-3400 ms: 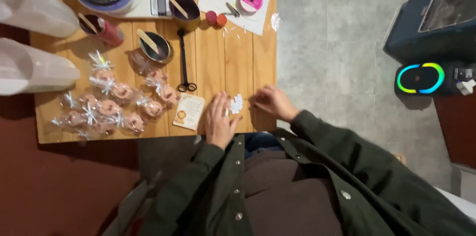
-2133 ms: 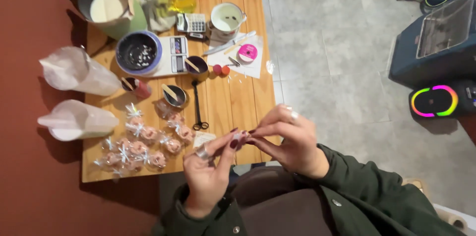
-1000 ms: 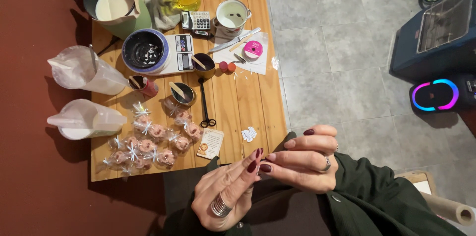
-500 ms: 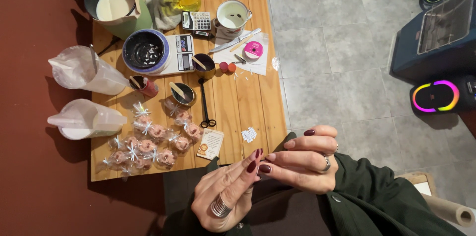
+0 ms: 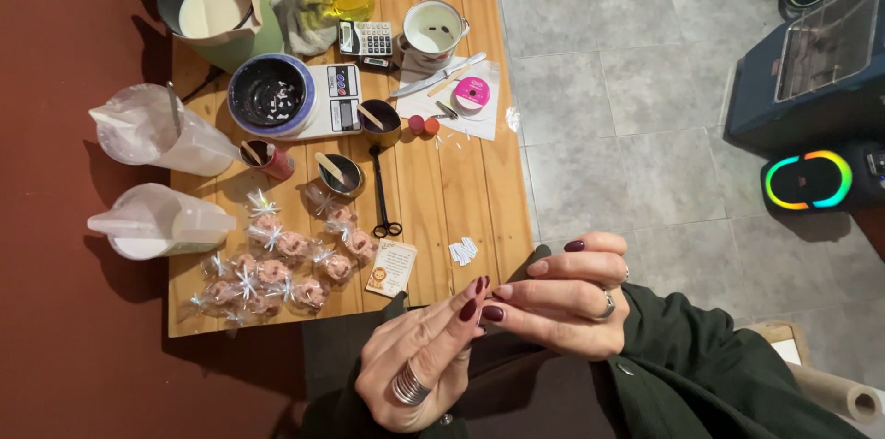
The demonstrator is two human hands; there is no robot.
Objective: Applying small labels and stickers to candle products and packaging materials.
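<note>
Both of my hands are raised off the wooden table [image 5: 461, 190], close to the camera, over my lap. My left hand [image 5: 419, 356], with a ring, has its fingers stretched out. My right hand [image 5: 562, 301] touches its fingertips to the left fingertips in a pinch. Whatever lies between the fingertips is too small to make out. On the table edge just beyond them lie small white strips [image 5: 464, 251] and a printed card [image 5: 392, 268]. To the left sits a cluster of pink pieces wrapped in clear film [image 5: 277, 273] with silver ties.
Black scissors [image 5: 383, 195], small bowls [image 5: 341, 172], a scale with a dark bowl [image 5: 272, 93], two plastic jugs [image 5: 157, 130], a pot of white liquid [image 5: 217, 10], a mug [image 5: 431, 31] and a pink ribbon spool [image 5: 472, 93] stand on the table. A glowing speaker [image 5: 811, 181] is on the floor right.
My hands left the table's near edge, rose toward the camera and joined at the fingertips. Over the last second they have hardly moved.
</note>
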